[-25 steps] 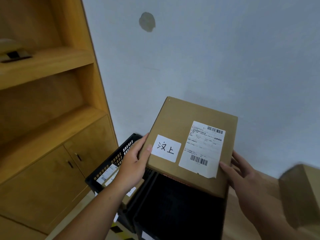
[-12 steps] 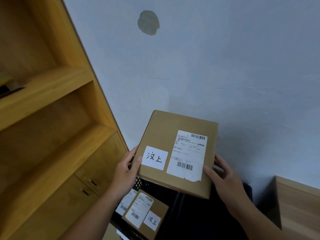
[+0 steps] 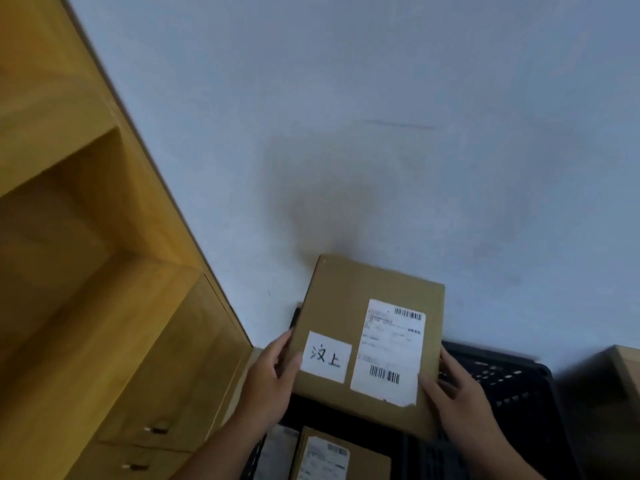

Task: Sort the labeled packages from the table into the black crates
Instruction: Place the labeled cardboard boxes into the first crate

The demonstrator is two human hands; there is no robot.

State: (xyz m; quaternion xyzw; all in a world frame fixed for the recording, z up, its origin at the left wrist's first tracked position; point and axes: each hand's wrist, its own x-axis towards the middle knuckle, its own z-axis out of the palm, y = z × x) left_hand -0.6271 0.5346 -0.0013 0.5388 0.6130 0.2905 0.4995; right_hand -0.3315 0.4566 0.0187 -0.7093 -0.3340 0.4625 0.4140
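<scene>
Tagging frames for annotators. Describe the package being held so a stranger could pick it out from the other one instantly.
Start at the wooden cabinet on the left, then look right to the black crates against the wall. The held package is the flat brown box above them, gripped by the left hand and right hand. Unlike the package in the crate below, it shows a white square with handwritten characters.

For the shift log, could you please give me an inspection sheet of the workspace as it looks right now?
Surface: table not clearly in view.
Job's things: brown cardboard package with white labels held above the black plastic crates; second labelled brown package lies in a crate.
Clutter: nothing seen.
Grippers: left hand and right hand grip the held package's opposite edges.
Cables: nothing seen.
Surroundings: wooden shelf cabinet at left, pale wall behind.
</scene>
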